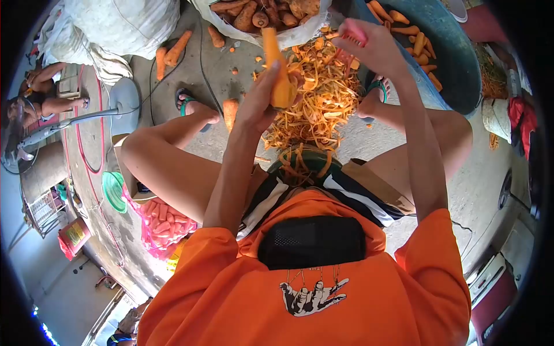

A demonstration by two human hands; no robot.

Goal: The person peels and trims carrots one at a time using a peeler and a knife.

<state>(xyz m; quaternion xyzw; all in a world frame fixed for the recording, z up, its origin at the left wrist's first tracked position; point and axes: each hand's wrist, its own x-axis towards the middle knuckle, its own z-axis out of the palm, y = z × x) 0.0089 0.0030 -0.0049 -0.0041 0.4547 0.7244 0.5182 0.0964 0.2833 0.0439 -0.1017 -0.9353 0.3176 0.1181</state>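
Observation:
My left hand (pixel 262 99) is wrapped round a peeled orange carrot (pixel 283 89), held upright over the pile of peelings. To its right, my right hand (pixel 375 51) grips a red peeler (pixel 355 32), apart from the carrot. Orange peelings (pixel 323 109) cover the floor between my feet, and some strips hang at a dark green rim between my thighs. Beyond my hands stands a white sack (pixel 231 32) of unpeeled carrots (pixel 247 16).
At the right a blue tub (pixel 466 69) holds several peeled carrots (pixel 424 46). Loose carrots (pixel 178 48) lie on the floor at the left, near a cable. A standing fan (pixel 124 104) and a pink bag of carrots (pixel 167 222) are left; another person (pixel 49 95) sits farther off.

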